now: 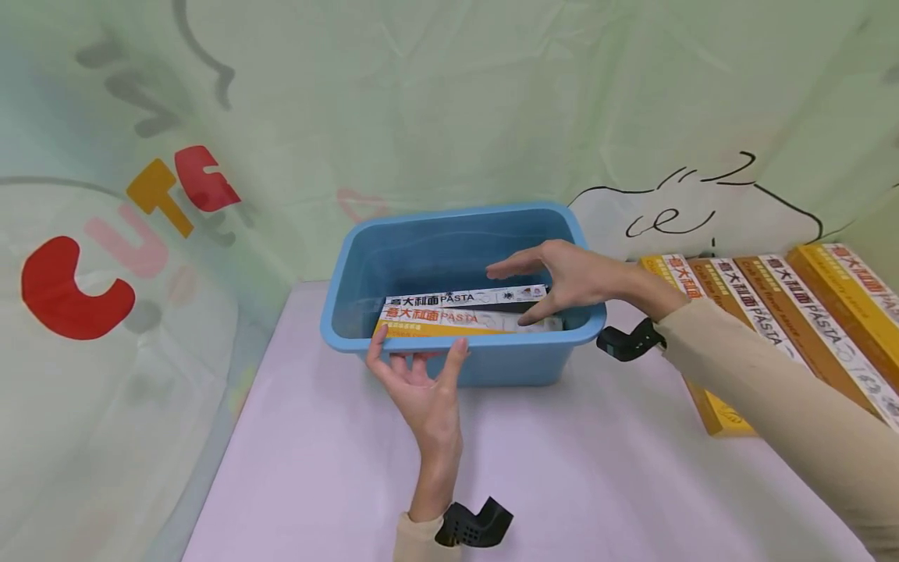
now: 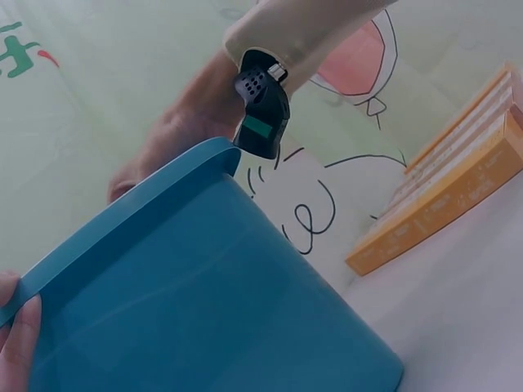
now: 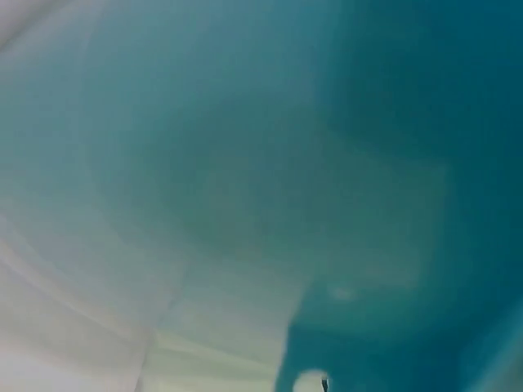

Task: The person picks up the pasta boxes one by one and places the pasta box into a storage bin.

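Observation:
A blue bin (image 1: 463, 365) holds a white-and-yellow pasta box (image 1: 435, 321), with another pasta box (image 1: 477, 296) lying behind it. My left hand (image 1: 424, 398) holds the bin's front rim, fingertips at the edge; in the left wrist view, fingers (image 2: 23, 339) pinch the rim of the bin (image 2: 204, 286). My right hand (image 1: 562, 277) reaches over the bin's right side, fingers spread and apart from the thumb, which is over the front box's right end. Only the blurred blue wall of the bin (image 3: 245, 180) fills most of the right wrist view.
Several pasta boxes (image 1: 765, 312) lie side by side on the table (image 1: 562, 468) at the right, partly behind my right forearm. A printed pale green curtain (image 1: 435, 101) hangs behind the bin and along the left.

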`<state>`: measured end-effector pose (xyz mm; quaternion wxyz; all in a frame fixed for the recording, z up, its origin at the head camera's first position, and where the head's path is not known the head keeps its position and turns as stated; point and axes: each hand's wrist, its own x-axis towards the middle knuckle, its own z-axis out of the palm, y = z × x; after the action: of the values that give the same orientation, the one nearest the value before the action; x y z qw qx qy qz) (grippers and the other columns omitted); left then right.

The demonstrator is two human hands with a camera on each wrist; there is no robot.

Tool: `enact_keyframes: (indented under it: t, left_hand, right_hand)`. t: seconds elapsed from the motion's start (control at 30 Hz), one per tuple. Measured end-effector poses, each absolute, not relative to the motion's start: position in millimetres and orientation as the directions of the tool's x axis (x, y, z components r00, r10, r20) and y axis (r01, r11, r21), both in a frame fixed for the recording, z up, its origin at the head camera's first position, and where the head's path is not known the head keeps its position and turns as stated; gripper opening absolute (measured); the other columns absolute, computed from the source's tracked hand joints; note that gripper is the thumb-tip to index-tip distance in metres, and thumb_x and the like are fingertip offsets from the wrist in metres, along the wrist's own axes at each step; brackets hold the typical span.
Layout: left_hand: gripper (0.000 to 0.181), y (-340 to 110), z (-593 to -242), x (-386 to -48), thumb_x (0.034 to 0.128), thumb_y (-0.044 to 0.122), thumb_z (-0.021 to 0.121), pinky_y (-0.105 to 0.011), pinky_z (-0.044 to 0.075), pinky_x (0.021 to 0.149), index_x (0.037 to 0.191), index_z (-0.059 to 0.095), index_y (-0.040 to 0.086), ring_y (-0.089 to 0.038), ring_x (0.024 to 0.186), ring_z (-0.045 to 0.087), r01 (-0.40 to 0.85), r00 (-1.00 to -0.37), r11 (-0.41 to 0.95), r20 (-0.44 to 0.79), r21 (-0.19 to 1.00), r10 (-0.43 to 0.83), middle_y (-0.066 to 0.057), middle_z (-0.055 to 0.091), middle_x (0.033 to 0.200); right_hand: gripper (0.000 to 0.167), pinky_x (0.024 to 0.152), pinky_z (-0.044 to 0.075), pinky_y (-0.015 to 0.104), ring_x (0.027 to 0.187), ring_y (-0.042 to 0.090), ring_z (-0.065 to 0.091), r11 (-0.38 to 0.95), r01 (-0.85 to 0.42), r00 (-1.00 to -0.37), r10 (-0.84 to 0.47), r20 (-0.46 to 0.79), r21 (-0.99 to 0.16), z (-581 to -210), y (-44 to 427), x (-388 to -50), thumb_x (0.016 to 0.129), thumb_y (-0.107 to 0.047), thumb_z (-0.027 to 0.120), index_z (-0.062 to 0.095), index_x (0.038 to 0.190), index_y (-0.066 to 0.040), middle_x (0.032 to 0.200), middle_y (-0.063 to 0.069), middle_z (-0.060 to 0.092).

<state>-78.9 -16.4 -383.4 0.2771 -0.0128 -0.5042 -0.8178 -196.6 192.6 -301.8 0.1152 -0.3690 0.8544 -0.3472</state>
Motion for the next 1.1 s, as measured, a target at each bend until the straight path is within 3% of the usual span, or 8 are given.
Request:
enact_keyframes:
  t: [0.2, 0.53, 0.67, 0.73, 0.87, 0.9, 1.0, 1.1]
  left_hand:
    - [0.091, -17.3, -385.0, -79.7, 0.0838, -0.009, 0.081, -0.033, 0.063, 0.086, 0.152, 0.023, 0.009, -0.031, 0.106, 0.057, 0.461, -0.840, -0.306, 0.298, 0.833, -0.454, -0.019, 0.047, 0.147]
    - [0.091, -17.5, -387.2, -80.5, 0.0846, -0.007, 0.081, -0.032, 0.062, 0.088, 0.152, 0.021, 0.005, -0.043, 0.112, 0.054, 0.480, -0.833, -0.303, 0.318, 0.823, -0.453, -0.020, 0.046, 0.148]
    - [0.091, -16.8, -387.1, -81.3, 0.0851, -0.007, 0.081, -0.034, 0.062, 0.090, 0.152, 0.020, 0.005, -0.048, 0.117, 0.052, 0.483, -0.836, -0.315, 0.324, 0.817, -0.443, -0.020, 0.045, 0.150]
    - [0.091, -16.4, -387.1, -81.1, 0.0851, -0.008, 0.080, -0.036, 0.062, 0.091, 0.152, 0.020, 0.006, -0.053, 0.121, 0.050, 0.485, -0.838, -0.323, 0.324, 0.813, -0.440, -0.020, 0.044, 0.151]
    - [0.091, -16.0, -386.7, -80.4, 0.0847, -0.008, 0.080, -0.036, 0.063, 0.089, 0.152, 0.022, 0.009, -0.050, 0.118, 0.052, 0.476, -0.843, -0.330, 0.316, 0.815, -0.435, -0.019, 0.043, 0.152]
    - [0.090, -16.1, -387.1, -80.5, 0.0850, -0.008, 0.080, -0.036, 0.063, 0.089, 0.152, 0.022, 0.009, -0.048, 0.117, 0.052, 0.475, -0.844, -0.330, 0.315, 0.816, -0.435, -0.019, 0.043, 0.151]
    - [0.090, -16.1, -386.6, -80.1, 0.0849, -0.007, 0.080, -0.036, 0.063, 0.088, 0.152, 0.022, 0.009, -0.039, 0.111, 0.055, 0.469, -0.846, -0.331, 0.309, 0.819, -0.434, -0.019, 0.044, 0.151]
    - [0.090, -16.3, -385.8, -79.6, 0.0852, -0.008, 0.080, -0.038, 0.063, 0.088, 0.152, 0.022, 0.010, -0.042, 0.113, 0.055, 0.470, -0.846, -0.338, 0.308, 0.815, -0.434, -0.019, 0.043, 0.151]
  right_hand:
    - [0.067, 0.116, 0.038, 0.064, 0.143, 0.038, 0.049, 0.485, -0.549, -0.721, -0.687, 0.092, -0.681, -294.3, 199.0, -188.7, 0.087, -0.016, 0.086, 0.058, 0.146, -0.001, 0.149, 0.015, 0.059]
    - [0.062, 0.106, 0.046, 0.067, 0.137, 0.038, 0.054, 0.490, -0.640, -0.746, -0.581, 0.325, -0.593, -288.7, 224.2, -134.8, 0.088, -0.009, 0.084, 0.061, 0.146, -0.010, 0.146, 0.015, 0.061]
    - [0.071, 0.114, 0.045, 0.032, 0.139, 0.017, 0.052, 0.553, -0.626, -0.779, -0.474, 0.410, -0.550, -303.7, 244.0, -114.8, 0.084, -0.004, 0.086, 0.060, 0.148, -0.018, 0.147, 0.008, 0.061]
    - [0.071, 0.116, 0.039, 0.025, 0.140, 0.003, 0.047, 0.575, -0.589, -0.808, -0.406, 0.427, -0.568, -315.6, 254.5, -107.0, 0.086, -0.003, 0.084, 0.058, 0.150, -0.020, 0.149, 0.005, 0.060]
    - [0.068, 0.120, 0.031, 0.066, 0.137, -0.015, 0.034, 0.577, -0.459, -0.884, -0.218, 0.414, -0.676, -345.5, 277.6, -91.7, 0.092, -0.004, 0.078, 0.053, 0.154, -0.017, 0.154, -0.013, 0.052]
    - [0.067, 0.121, 0.029, 0.066, 0.138, -0.016, 0.032, 0.576, -0.429, -0.896, -0.172, 0.409, -0.696, -353.6, 283.6, -87.8, 0.094, -0.004, 0.076, 0.052, 0.155, -0.016, 0.155, -0.018, 0.049]
    - [0.066, 0.128, 0.021, 0.041, 0.139, -0.019, 0.026, 0.609, -0.333, -0.922, -0.052, 0.383, -0.720, -377.4, 301.4, -75.3, 0.098, -0.006, 0.072, 0.046, 0.158, -0.015, 0.154, -0.031, 0.039]
    - [0.065, 0.127, 0.014, 0.029, 0.155, 0.002, 0.022, 0.649, -0.245, -0.936, 0.036, 0.351, -0.720, -400.3, 317.2, -64.5, 0.102, -0.008, 0.067, 0.040, 0.161, -0.013, 0.162, -0.021, 0.034]
